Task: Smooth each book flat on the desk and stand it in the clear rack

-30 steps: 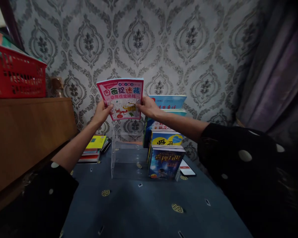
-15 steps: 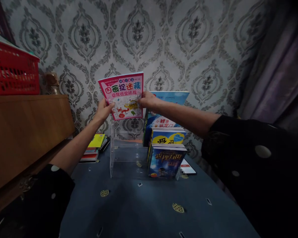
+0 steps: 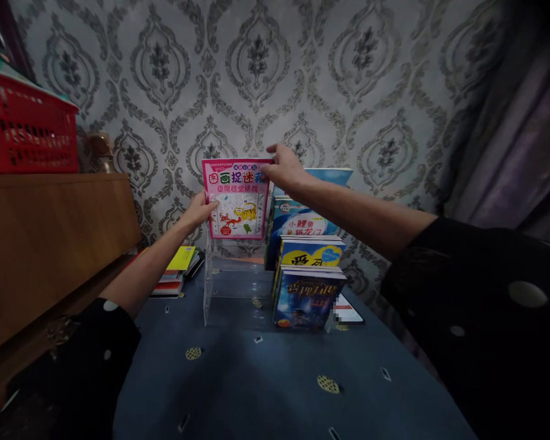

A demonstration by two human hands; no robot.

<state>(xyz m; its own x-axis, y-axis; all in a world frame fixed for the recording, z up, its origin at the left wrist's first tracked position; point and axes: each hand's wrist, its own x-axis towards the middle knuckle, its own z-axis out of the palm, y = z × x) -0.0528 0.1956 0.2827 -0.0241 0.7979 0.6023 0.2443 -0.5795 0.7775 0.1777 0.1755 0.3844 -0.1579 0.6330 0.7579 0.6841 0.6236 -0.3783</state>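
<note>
A pink picture book [image 3: 236, 198] stands upright at the top left of a clear acrylic tiered rack [image 3: 231, 287] on the blue table. My left hand [image 3: 205, 209] grips the book's left edge. My right hand [image 3: 284, 168] pinches its top right corner. To the right of the book the rack holds several upright books: a blue one at the back [image 3: 325, 177], a fish-cover book [image 3: 297, 223], a yellow-and-blue one [image 3: 309, 252] and a dark blue one [image 3: 307, 300] at the front.
A stack of books with a yellow cover [image 3: 176, 272] lies at the left of the rack. A wooden cabinet [image 3: 50, 238] with a red basket [image 3: 25, 131] stands on the left. A phone [image 3: 348, 311] lies right of the rack. A dark curtain [image 3: 508, 122] hangs at the right.
The pink book has come down from mid-air onto the rack's top left tier and turned upright. My right hand moved from its right edge to its top right corner.
</note>
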